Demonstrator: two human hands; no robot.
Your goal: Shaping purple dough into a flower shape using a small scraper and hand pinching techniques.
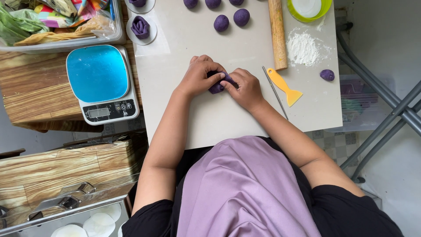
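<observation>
I have both hands closed on one purple dough piece [218,83] at the middle of the desk [210,127]: left hand [199,75] cupping it, right hand [245,87] pinching its edge. I judge this the shaping step; next calls for gentle, even folding pressure.

Both hands [223,81] together, fingers curled
</observation>
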